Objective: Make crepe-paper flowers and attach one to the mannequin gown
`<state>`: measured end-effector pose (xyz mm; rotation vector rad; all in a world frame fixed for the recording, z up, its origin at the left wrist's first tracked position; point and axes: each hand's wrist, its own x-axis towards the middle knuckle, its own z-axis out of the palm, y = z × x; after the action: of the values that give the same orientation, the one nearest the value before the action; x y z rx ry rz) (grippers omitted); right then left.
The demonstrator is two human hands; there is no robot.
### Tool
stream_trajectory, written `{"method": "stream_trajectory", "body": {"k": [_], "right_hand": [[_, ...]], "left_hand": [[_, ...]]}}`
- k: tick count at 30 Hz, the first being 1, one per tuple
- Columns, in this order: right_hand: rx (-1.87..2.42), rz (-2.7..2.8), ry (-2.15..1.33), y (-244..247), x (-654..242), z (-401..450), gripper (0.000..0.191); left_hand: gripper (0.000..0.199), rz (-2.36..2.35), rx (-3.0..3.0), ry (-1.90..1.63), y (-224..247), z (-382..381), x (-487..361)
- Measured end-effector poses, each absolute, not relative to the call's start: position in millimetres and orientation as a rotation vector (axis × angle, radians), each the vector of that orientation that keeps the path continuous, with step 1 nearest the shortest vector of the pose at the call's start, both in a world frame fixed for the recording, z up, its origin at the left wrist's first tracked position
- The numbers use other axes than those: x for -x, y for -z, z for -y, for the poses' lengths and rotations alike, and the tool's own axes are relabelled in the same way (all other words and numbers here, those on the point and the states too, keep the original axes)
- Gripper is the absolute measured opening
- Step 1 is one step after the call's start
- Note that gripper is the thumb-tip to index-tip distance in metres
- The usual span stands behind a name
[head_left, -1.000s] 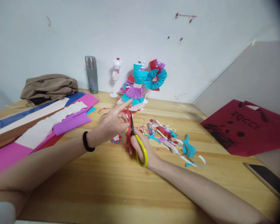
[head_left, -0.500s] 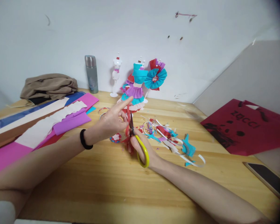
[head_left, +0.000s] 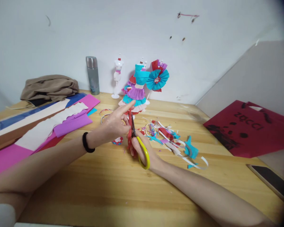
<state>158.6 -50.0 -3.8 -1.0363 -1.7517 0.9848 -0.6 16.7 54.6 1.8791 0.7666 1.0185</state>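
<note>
My left hand (head_left: pixel 115 123), a black band on its wrist, pinches a narrow red crepe-paper strip (head_left: pixel 129 121) between thumb and bent fingers, index finger stretched out. In my right hand (head_left: pixel 148 151) is a pair of scissors (head_left: pixel 144 153) with yellow handles, blades pointing up and away beside the strip. The strip hangs down along the blades toward my right fingers; whether it lies between the blades I cannot tell. Behind the hands stands a small dress form (head_left: pixel 139 91) in a tiered turquoise, purple and pink paper dress. A flower-patterned round piece (head_left: pixel 117 140) lies partly hidden under my left hand.
Paper scraps (head_left: pixel 165 134) and a tape roll lie right of the hands. Coloured paper sheets (head_left: pixel 44 132), a brown cloth (head_left: pixel 49 87) and a bottle (head_left: pixel 92 75) are at left. A bare dress form (head_left: pixel 118 74) stands behind. Right are a red bag (head_left: pixel 246 132) and phone (head_left: pixel 272 181).
Both hands have shifted only slightly, with the strip and scissors still held. My left hand now covers more of the flower-patterned piece.
</note>
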Motion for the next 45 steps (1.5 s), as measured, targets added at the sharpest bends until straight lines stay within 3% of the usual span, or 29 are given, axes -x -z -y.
{"method": "stream_trajectory", "body": {"k": [45], "right_hand": [[0.950,1.560,-1.198,8.6,-160.0,46.8,0.052]], "left_hand": [[0.092,-0.781,-1.696,-1.014,-60.7,-13.7,-0.1]]}}
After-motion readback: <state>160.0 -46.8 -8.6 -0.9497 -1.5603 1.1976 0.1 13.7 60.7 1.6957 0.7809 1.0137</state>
